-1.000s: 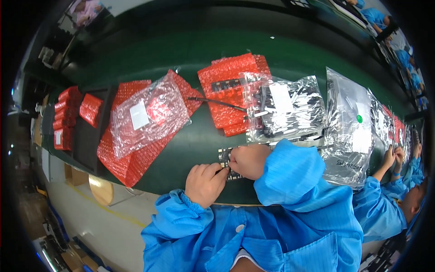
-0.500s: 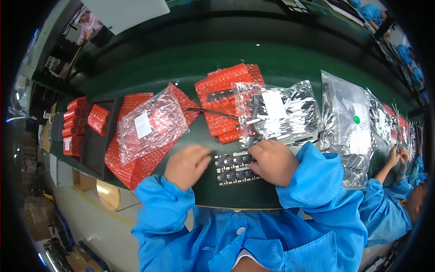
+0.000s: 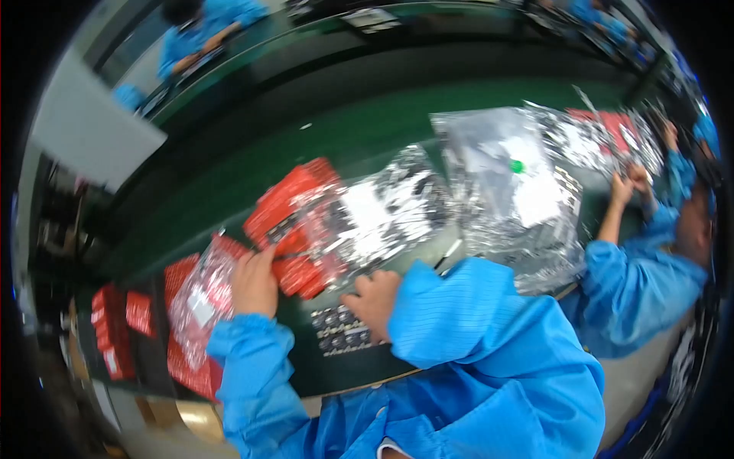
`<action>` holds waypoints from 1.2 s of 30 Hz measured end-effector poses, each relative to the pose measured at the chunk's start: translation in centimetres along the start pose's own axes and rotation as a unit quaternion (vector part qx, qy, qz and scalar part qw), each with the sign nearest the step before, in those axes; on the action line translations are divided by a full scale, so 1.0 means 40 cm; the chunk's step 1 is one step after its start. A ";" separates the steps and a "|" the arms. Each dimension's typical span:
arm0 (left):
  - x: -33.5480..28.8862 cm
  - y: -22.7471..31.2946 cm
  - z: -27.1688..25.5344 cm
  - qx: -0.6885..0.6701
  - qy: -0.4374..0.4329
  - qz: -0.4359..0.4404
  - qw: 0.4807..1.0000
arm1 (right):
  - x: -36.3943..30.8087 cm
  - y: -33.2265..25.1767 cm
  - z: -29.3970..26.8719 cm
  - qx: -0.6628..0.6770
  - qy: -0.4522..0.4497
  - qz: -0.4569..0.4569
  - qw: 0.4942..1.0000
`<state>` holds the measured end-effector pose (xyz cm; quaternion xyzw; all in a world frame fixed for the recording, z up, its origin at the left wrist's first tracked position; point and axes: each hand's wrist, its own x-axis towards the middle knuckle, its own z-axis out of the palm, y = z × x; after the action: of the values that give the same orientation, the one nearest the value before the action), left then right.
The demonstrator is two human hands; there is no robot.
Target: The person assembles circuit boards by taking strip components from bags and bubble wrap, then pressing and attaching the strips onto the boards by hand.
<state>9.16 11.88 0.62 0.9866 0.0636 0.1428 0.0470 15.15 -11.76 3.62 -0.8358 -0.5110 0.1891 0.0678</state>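
A black circuit board panel [image 3: 342, 332] with rows of small pale parts lies on the green table in front of me. My right hand [image 3: 376, 301] is closed over its right end, fingers curled at the edge. To the left, my left hand [image 3: 254, 284] reaches forward between a clear bubble bag [image 3: 200, 294] and a pile of red bubble wrap [image 3: 294, 200]. Its fingertips are at a thin dark tool on the wrap; blur hides whether they grip it. A dark strip of parts lies on the red wrap, partly under a clear bag [image 3: 368, 210] of black and white pieces.
Farther right lies a large clear bag [image 3: 497, 157] with a green dot. A co-worker's hands [image 3: 628, 182] work beyond it. At the left, red wrapped bundles [image 3: 109, 329] stand by a dark tray [image 3: 145, 356]. Another person in blue [image 3: 202, 38] sits across the far bench.
My view has swung to the right. My left hand has gone from beside the board panel forward to the red wrap. The right hand stays at the panel.
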 end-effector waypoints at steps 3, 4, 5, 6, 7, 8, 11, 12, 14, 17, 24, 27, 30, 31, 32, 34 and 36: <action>-0.007 -0.008 0.007 0.003 0.010 0.020 1.000 | -0.020 -0.012 -0.002 0.003 -0.011 0.024 1.000; -0.001 -0.013 0.015 -0.005 0.012 0.037 0.999 | -0.026 -0.007 -0.008 0.000 -0.019 0.018 1.000; 0.006 -0.018 0.024 -0.002 0.016 0.053 0.998 | -0.029 0.007 -0.010 0.001 -0.015 0.035 0.999; 0.006 -0.021 0.021 0.007 0.020 0.062 0.998 | -0.029 0.018 -0.012 0.043 -0.099 -0.032 0.994; 0.006 -0.021 0.018 0.003 0.021 0.070 0.997 | -0.033 0.030 -0.017 0.085 -0.182 -0.100 0.975; 0.004 -0.022 0.017 -0.008 0.029 0.069 0.997 | -0.046 0.039 -0.028 0.087 -0.182 -0.091 0.975; 0.013 -0.016 -0.014 -0.030 0.062 0.061 0.996 | -0.154 0.085 -0.132 0.268 0.003 -0.030 0.963; 0.005 -0.023 -0.028 -0.033 0.088 0.048 0.994 | -0.203 0.113 -0.184 0.309 0.087 -0.010 0.947; -0.015 -0.051 -0.046 -0.015 0.095 0.039 0.995 | -0.309 0.170 -0.255 0.402 0.329 0.107 0.848; -0.020 -0.037 -0.110 -0.077 0.126 -0.018 0.989 | -0.441 0.362 -0.318 0.355 0.598 0.210 0.687; -0.035 0.046 -0.161 -0.115 0.151 -0.031 0.981 | -0.662 0.731 -0.110 0.185 0.426 0.583 0.666; -0.042 0.068 -0.167 -0.106 0.134 0.000 0.985 | -0.676 0.777 -0.054 0.246 0.444 0.535 0.675; -0.035 0.094 -0.167 -0.069 0.137 0.022 0.988 | -0.727 0.898 -0.017 0.316 0.414 0.590 0.617; -0.020 0.101 -0.153 -0.051 0.138 0.054 0.988 | -0.776 0.949 -0.024 0.318 0.409 0.586 0.623; -0.018 0.102 -0.154 -0.040 0.138 0.042 0.989 | -0.818 1.006 -0.057 0.496 0.352 0.408 0.681; -0.030 0.107 -0.159 -0.052 0.144 0.050 0.987 | -0.850 1.070 -0.141 0.744 0.159 -0.010 0.648; -0.029 0.113 -0.154 -0.045 0.151 0.043 0.987 | -0.724 0.851 -0.190 0.447 0.518 0.318 0.657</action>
<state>6.80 7.70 6.68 0.9524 0.0211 0.2948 0.0752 34.51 -52.60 7.32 -0.7790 0.0500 -0.0586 0.6222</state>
